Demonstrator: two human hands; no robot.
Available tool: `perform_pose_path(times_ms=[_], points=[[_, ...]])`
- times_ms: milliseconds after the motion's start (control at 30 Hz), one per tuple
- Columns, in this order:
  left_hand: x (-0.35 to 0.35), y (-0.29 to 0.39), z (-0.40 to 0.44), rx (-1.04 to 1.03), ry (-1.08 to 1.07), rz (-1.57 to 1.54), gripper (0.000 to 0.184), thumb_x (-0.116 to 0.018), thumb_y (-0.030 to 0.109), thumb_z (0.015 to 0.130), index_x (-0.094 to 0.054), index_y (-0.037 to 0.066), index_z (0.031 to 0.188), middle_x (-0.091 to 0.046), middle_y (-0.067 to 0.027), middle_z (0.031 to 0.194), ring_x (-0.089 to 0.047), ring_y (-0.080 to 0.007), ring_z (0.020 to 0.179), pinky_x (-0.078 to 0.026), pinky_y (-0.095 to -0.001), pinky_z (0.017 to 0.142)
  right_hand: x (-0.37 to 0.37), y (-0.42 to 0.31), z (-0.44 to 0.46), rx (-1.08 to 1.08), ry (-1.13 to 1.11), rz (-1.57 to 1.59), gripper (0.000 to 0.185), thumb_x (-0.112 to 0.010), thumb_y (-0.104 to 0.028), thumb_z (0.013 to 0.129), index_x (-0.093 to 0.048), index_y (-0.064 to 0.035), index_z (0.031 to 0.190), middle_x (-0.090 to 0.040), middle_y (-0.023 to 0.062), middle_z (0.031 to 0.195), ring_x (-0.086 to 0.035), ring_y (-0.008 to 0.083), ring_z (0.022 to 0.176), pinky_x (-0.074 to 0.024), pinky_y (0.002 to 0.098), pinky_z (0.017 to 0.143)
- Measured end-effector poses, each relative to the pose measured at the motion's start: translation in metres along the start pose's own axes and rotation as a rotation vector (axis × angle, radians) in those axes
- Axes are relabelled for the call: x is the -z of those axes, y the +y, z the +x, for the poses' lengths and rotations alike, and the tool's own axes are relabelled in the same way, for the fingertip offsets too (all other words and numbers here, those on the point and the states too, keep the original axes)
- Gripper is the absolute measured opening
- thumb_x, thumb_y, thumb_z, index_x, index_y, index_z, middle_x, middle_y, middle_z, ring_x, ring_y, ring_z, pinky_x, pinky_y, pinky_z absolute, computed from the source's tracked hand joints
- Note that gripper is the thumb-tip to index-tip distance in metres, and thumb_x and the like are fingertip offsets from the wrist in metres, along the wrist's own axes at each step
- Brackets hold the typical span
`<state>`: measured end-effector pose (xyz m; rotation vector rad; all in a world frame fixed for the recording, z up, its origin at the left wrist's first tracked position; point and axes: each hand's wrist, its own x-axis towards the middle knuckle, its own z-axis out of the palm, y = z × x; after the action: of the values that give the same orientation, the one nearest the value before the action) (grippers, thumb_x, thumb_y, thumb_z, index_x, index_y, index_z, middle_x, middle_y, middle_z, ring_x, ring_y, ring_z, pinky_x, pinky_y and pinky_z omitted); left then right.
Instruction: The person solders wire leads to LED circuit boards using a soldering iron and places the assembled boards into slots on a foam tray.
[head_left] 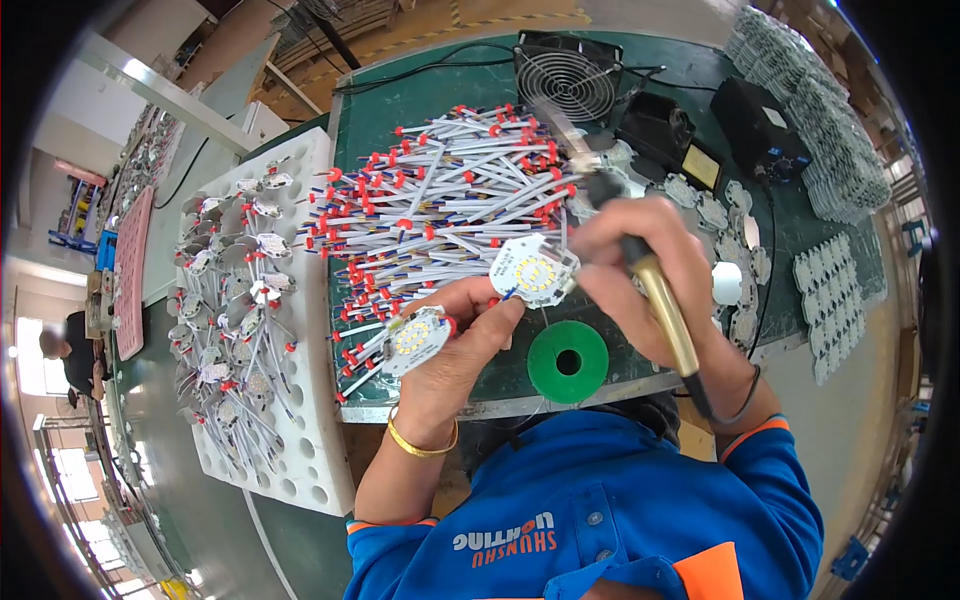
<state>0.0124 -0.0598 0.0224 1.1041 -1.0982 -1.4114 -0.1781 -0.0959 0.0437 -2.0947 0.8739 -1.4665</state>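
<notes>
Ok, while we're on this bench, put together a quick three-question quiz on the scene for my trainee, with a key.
1. Fill in both blanks: the left hand pinches a white circuit ____, and the right hand holds a soldering ____.

2. True or false: the green spool lies nearer the person's body than the fan.

3. From the person's seat, where does the white tray with holes lie relative to the heap of wires?
A) to the right
B) to the left
C) beyond its far edge

Key: 1. board; iron. 2. True. 3. B.
</notes>
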Motion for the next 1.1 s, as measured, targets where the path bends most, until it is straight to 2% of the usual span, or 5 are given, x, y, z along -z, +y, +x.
perform_pose_path(times_ms=[167, 333, 433, 500, 1100], points=[[-0.008, 0.012, -0.006, -0.067, 0.109, -0.075, 0.017, -0.064, 0.009, 0.081, -0.064, -0.001, 0.094, -0.055, 0.0032, 0.066, -0.046, -0.0025, 0.058, -0.038, -0.0178, 0.053, 0.021, -0.007, -0.031, 0.041, 0.011, 0.070, 0.023, -0.065, -0.019, 0.079, -0.056, -0.0026, 0.091, -0.062, 0.0108, 0.082, -0.051, 0.0185, 0.056, -0.0413, 0.0329, 0.053], [-0.017, 0.016, -0.011, -0.123, 0.123, -0.062, 0.017, -0.064, 0.007, 0.081, -0.064, -0.001, 0.095, -0.056, 0.0032, 0.067, -0.046, -0.0016, 0.058, -0.038, -0.0173, 0.053, 0.033, -0.009, -0.044, 0.466, 0.006, 0.009, 0.051, -0.046, -0.055, 0.086, -0.057, -0.0067, 0.095, -0.049, 0.0032, 0.063, -0.045, 0.0184, 0.053, -0.0304, 0.0348, 0.055], [-0.022, 0.018, -0.014, -0.160, 0.137, -0.064, 0.018, -0.064, 0.005, 0.080, -0.064, -0.002, 0.096, -0.056, 0.0030, 0.067, -0.046, -0.0014, 0.058, -0.038, -0.0172, 0.052, 0.033, -0.021, -0.047, 0.423, -0.023, 0.025, 0.019, -0.058, -0.027, 0.078, -0.061, -0.0144, 0.092, -0.039, -0.0016, 0.059, -0.044, 0.0151, 0.052, -0.0297, 0.0332, 0.058], [-0.025, 0.021, -0.017, -0.155, 0.146, -0.065, 0.018, -0.064, 0.005, 0.080, -0.064, -0.002, 0.097, -0.057, 0.0029, 0.067, -0.046, -0.0015, 0.058, -0.039, -0.0171, 0.052, 0.031, -0.026, -0.049, 0.386, -0.007, 0.033, 0.031, -0.057, -0.006, 0.057, -0.065, -0.0182, 0.084, -0.037, -0.0033, 0.059, -0.041, 0.0123, 0.052, -0.0298, 0.0320, 0.060], [-0.028, 0.025, -0.017, -0.134, 0.170, -0.062, 0.006, -0.064, 0.007, 0.080, -0.062, 0.001, 0.079, -0.053, 0.0043, 0.063, -0.043, -0.0005, 0.057, -0.036, -0.0171, 0.050, 0.030, -0.024, -0.048, 0.313, -0.069, 0.065, 0.034, -0.060, -0.005, 0.055, -0.067, -0.0187, 0.085, -0.038, -0.0038, 0.060, -0.040, 0.0130, 0.053, -0.0293, 0.0318, 0.061]])
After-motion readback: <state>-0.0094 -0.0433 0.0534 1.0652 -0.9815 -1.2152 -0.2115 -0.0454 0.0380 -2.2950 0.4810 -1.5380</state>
